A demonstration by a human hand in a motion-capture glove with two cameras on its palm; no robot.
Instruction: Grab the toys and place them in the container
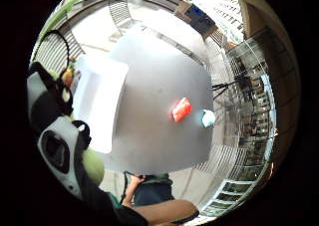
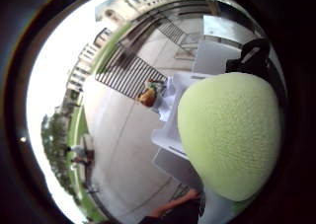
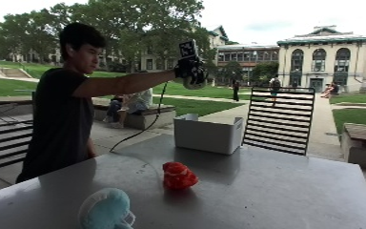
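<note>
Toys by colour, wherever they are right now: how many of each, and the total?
Yellow-green knitted ball toy, gripped in the gloved right hand above the white box container: 1
Red plush toy on the grey table: 1
Light blue plush toy on the table: 1
Total: 3

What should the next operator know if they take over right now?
Right hand: raised high above the white container, fingers curled around a green toy.
Container: at the far side of the table. At least one toy already seems to lie in it; I can't tell what kind.
Still on the table: a red toy near the middle and a light blue toy at the near edge, apart from each other.
Done: green toy picked up and carried over the container.
Left: drop the green toy in, then fetch the red and the blue ones.
</note>
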